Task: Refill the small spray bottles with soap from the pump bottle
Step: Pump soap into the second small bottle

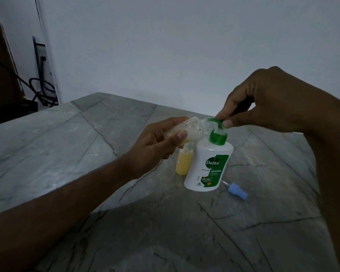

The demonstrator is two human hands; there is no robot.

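Holding small spray bottle [186, 128] against pump bottle [208, 167] nozzle.

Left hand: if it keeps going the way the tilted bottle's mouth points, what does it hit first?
Likely the green pump head. The left hand holds the small clear bottle tilted, mouth toward the pump nozzle and already at it, where the right hand pinches. Whether they touch is unclear.
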